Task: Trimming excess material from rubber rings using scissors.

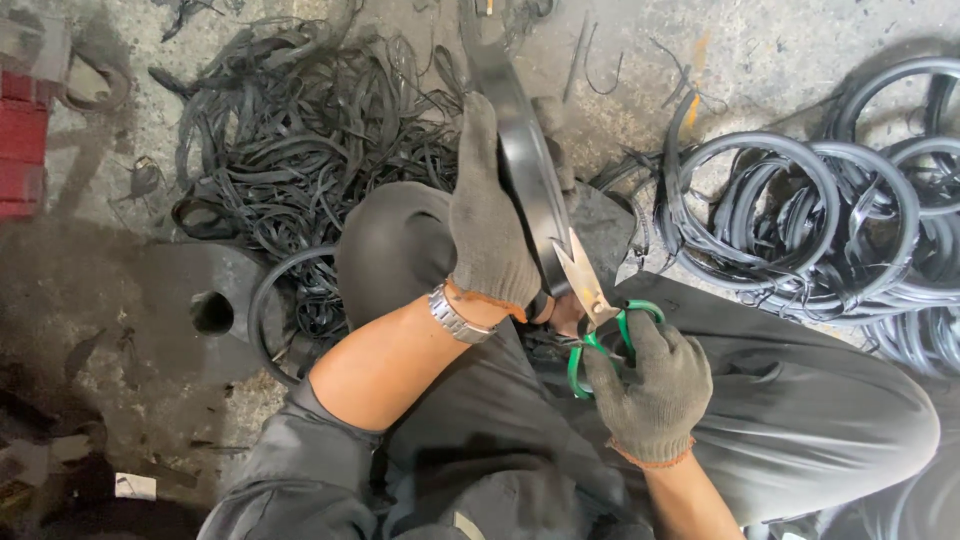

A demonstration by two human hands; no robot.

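My left hand [489,225], in a grey work glove with a metal wristwatch at the cuff, grips a large black rubber ring [520,150] that stands on edge and runs up out of the picture. In my right hand [652,388], also gloved, is a pair of green-handled scissors [592,310]. Their metal blades lie against the lower edge of the ring, just right of my left palm. Both hands work above my knees, which are in dark grey trousers.
A tangled heap of thin black rubber trimmings [300,150] lies on the concrete floor ahead to the left. Stacked black rubber rings [800,230] pile up at the right. A round grey block with a hole [210,312] sits left. Red bricks [20,140] stand at the far left edge.
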